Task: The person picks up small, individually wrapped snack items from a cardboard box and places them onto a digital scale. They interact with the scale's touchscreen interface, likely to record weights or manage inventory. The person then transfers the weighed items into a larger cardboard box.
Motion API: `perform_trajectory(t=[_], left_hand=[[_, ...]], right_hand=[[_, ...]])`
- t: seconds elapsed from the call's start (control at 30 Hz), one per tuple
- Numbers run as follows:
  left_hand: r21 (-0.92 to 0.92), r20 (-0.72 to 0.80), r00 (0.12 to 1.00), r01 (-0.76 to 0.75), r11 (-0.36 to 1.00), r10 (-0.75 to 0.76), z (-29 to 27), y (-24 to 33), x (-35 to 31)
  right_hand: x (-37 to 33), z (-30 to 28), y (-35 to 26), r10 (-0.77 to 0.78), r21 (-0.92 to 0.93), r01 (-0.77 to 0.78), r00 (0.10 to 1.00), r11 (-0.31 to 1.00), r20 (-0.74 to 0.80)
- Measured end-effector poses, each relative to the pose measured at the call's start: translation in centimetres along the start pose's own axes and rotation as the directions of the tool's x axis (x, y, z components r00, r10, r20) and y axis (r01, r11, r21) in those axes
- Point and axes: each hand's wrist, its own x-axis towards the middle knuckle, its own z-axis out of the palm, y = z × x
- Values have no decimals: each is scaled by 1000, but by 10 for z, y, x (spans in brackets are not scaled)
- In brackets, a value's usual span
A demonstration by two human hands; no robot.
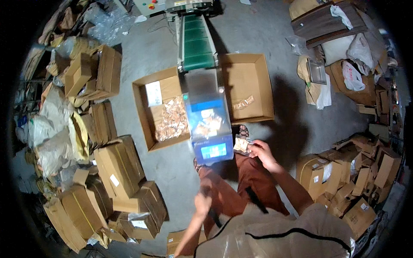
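Note:
My right hand [261, 154] is closed on a small clear packet [242, 145] with light brown contents, just right of the blue weighing machine [200, 155]. Over my left thigh hovers my left hand [203, 202], its fingers smeared by motion; I cannot make out anything in it. Several small packets [209, 125] lie on the weighing machine's top, behind its lit screen [214, 151]. Left of it stands an open carton [149, 138] with many small packets [172, 121] and a white sheet [153, 93]. The open carton [247, 77] on the right holds a short strip of packets [244, 102].
A green conveyor belt [197, 41] runs from a machine at the far end to the weighing machine. Stacked cardboard boxes [118, 167] line the left side. More cartons [320, 172] crowd the right. A metal tray [317, 72] lies on brown paper farther off.

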Motion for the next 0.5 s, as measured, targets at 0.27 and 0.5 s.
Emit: perform_trajectory(t=[0.27, 0.5], left_hand=[[-315, 189, 964, -120, 941, 186, 238, 67, 83], [-273, -5, 997, -73, 959, 75, 327, 172, 152]], right_hand=[[300, -182, 71, -169, -474, 90, 977, 876, -127], [523, -195, 153, -28, -949, 205, 976, -238, 218]])
